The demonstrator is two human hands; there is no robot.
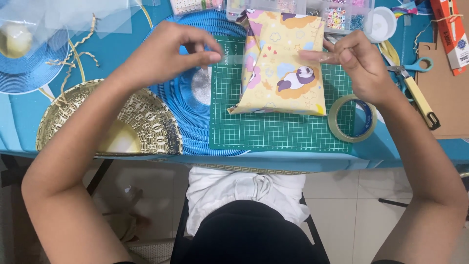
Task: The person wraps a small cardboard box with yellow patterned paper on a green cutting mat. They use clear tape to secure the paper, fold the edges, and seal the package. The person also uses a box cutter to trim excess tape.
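A parcel wrapped in yellow cartoon-animal paper lies on a green cutting mat. Above it I stretch a strip of clear tape between both hands. My left hand pinches the strip's left end between thumb and forefinger. My right hand pinches the right end. The strip hangs just over the parcel's upper half; whether it touches the paper I cannot tell. A roll of clear tape rests on the mat's right edge, below my right wrist.
A gold patterned round tray and a blue ribbed round mat sit left of the cutting mat. Scissors and a box cutter lie at the right beside brown cardboard. A clear bead organiser stands behind the parcel.
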